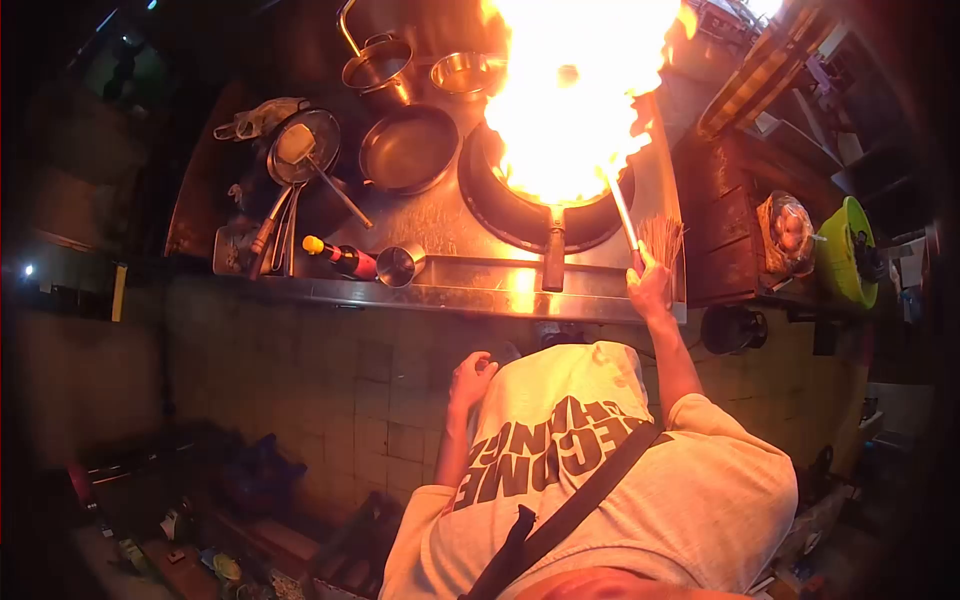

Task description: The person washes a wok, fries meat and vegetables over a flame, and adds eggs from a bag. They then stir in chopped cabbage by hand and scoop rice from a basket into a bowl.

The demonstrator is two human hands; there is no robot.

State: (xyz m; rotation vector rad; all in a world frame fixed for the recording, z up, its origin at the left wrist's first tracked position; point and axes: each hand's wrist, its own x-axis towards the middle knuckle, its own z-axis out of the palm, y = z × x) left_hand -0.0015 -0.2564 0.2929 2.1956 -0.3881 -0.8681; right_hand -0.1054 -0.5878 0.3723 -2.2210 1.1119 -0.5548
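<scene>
A long pale-handled utensil (622, 210) is gripped in the closed right hand (650, 288), reaching into the flaming black wok (545, 200) at the steel table's right end. Stir-frying is judged underway; steady tossing is called for. The left hand (470, 378) is loosely curled, empty.

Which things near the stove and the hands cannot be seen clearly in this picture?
- Head view: the inside of the wok is hidden by bright flames.
- The tip of the utensil in the right hand is lost in the glare.
- The left hand hangs below the counter edge; whether it holds anything is too dark to tell.
- The floor clutter at lower left is too dark to name.
</scene>
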